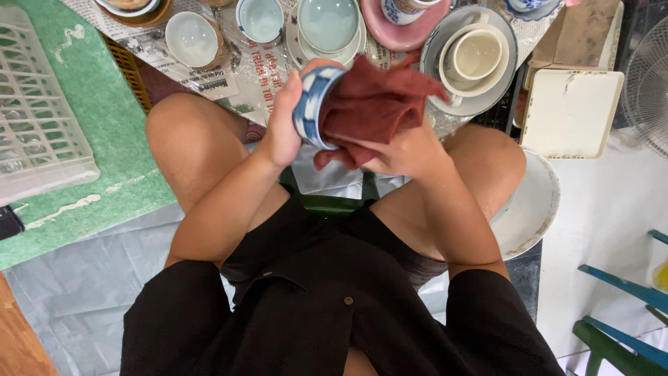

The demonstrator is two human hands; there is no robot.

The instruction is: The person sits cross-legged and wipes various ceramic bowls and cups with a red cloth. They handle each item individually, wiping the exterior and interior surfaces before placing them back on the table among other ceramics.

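1. The left hand [282, 129] held a small blue-and-white bowl [313, 104] tipped on its side above the person's knees, fingers curled closed around its outer wall and thumb near the rim.
2. The right hand [403, 150] was bunched shut on a dark red cloth [376, 104], which was pushed into the mouth of the bowl and spilled out over the hand.
3. The bowl looked like glazed ceramic: stiff, light enough for 1 hand, probably slick where wet, and likely to chip or break if dropped onto the crockery below.
4. By that judgement, the safest hold was around the outer wall with the foot against the palm, as the left hand had it, not by the thin rim alone.
5. The cloth was soft and limp and would fold to the bowl's curve; it could be gripped anywhere.
6. Beyond the hands, on newspaper [264, 66], lay a pale green bowl [328, 24], a small white bowl [191, 38], a pink plate [390, 31] and a cream cup [476, 54] in nested dishes.
7. A white plastic crate [38, 118] sat well apart on a green mat [104, 111].
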